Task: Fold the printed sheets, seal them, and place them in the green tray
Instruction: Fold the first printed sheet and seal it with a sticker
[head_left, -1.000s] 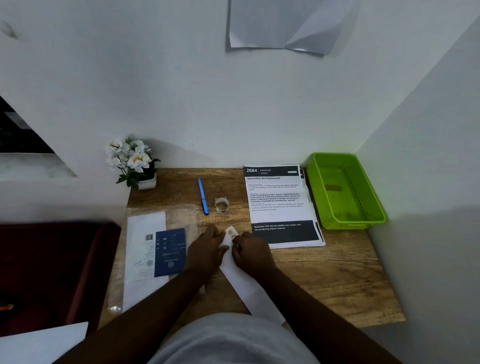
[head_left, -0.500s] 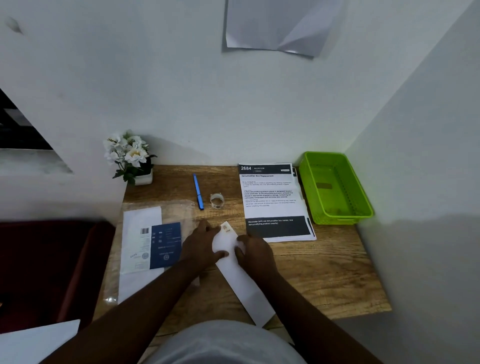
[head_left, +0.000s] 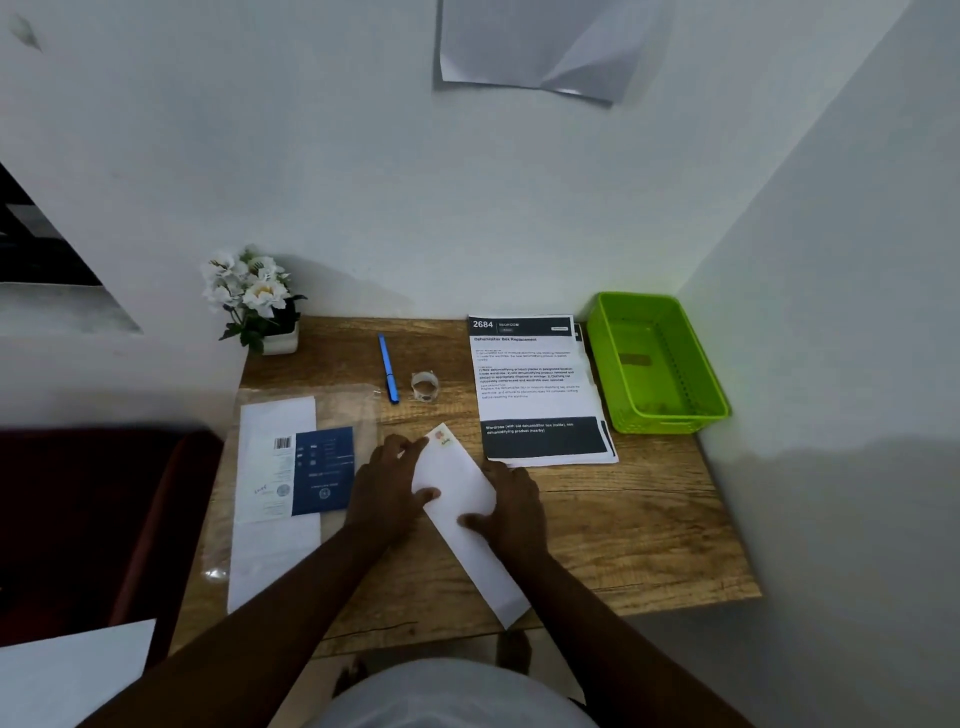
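A folded white sheet (head_left: 460, 483) lies diagonally on the wooden table (head_left: 623, 530), with a small coloured sticker (head_left: 442, 435) at its far end. My left hand (head_left: 387, 486) grips its left edge, fingers near the sticker. My right hand (head_left: 511, 506) presses flat on its right side with the thumb across the paper. A stack of printed sheets (head_left: 535, 387) lies to the right, far of my hands. The green tray (head_left: 654, 364) stands at the back right corner, with nothing seen inside it.
A blue pen (head_left: 388, 369) and a small roll of stickers (head_left: 424, 386) lie behind my hands. A clear plastic packet with white and blue printed paper (head_left: 296, 483) covers the left of the table. A pot of white flowers (head_left: 257, 301) stands at the back left.
My right hand has slid from the sticker end back along the folded sheet toward me. The left hand stays on the left edge. The view has shifted slightly.
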